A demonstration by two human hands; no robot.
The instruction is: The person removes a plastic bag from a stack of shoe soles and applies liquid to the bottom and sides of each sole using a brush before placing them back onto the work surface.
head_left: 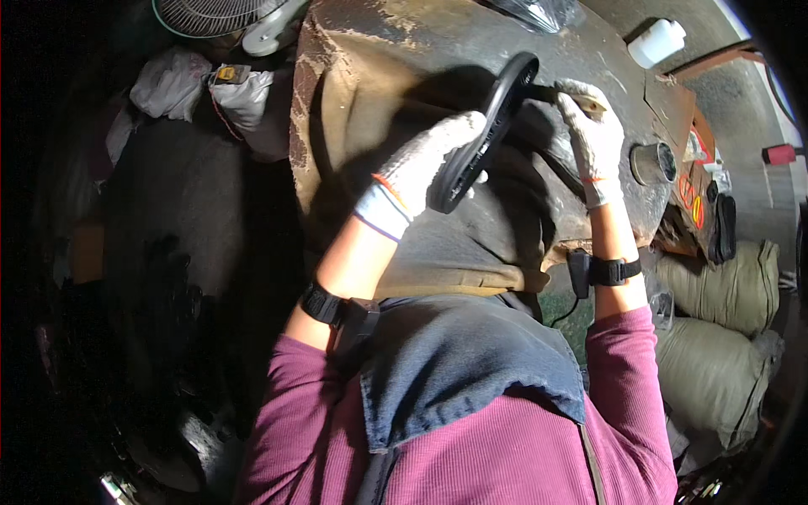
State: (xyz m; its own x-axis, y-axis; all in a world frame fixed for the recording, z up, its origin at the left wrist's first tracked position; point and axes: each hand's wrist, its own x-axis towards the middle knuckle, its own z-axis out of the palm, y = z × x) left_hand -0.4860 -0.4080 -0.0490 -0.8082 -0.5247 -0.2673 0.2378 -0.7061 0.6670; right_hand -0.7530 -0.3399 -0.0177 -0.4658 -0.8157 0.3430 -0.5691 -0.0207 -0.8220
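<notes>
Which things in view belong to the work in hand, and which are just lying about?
In use:
- black sole-shaped piece, held in the gloved left hand
- slim item, kind unclear, held in the gloved right hand

Apparently just lying about:
- white bottle
- round tin
- fan
- white bag
- olive sack

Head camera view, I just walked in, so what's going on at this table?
A person wearing white gloves is working at a worn, dark-covered table. The left hand holds a long black piece, rounded at its ends, tilted over the table. The right hand grips a slim tool, its dark end by the piece's upper part; whether they touch is unclear. A round tin stands right of that hand.
</notes>
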